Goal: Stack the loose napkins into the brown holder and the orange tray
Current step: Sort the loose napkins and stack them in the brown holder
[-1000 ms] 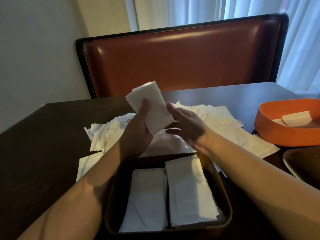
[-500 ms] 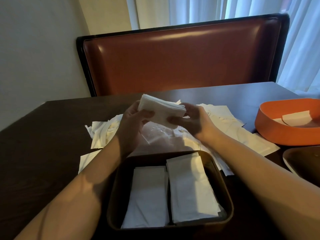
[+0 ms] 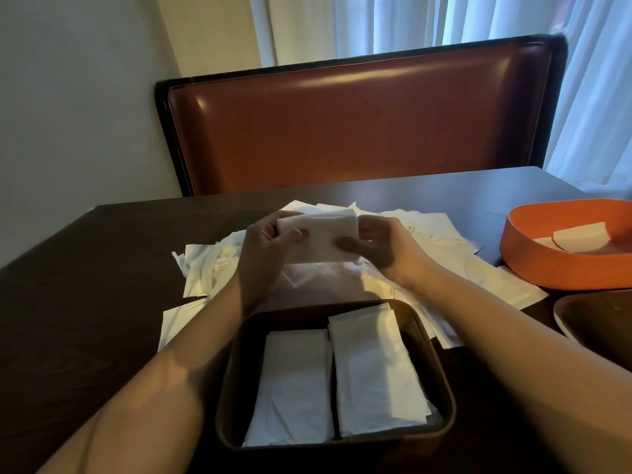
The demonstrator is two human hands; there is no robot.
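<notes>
Two hands hold one small stack of napkins above a table.

The table [image 3: 85, 302] carries, in order of size: a spread of loose napkins [image 3: 437, 234]; a brown holder [image 3: 444, 388] at the near edge with two napkin piles side by side; an orange tray [image 3: 533, 265] at right with a few napkins. The left hand [image 3: 263, 254] and right hand [image 3: 383, 248] grip the stack [image 3: 318, 234] at opposite ends, thumbs on top, fingers curled beneath, over the loose napkins and beyond the holder.
</notes>
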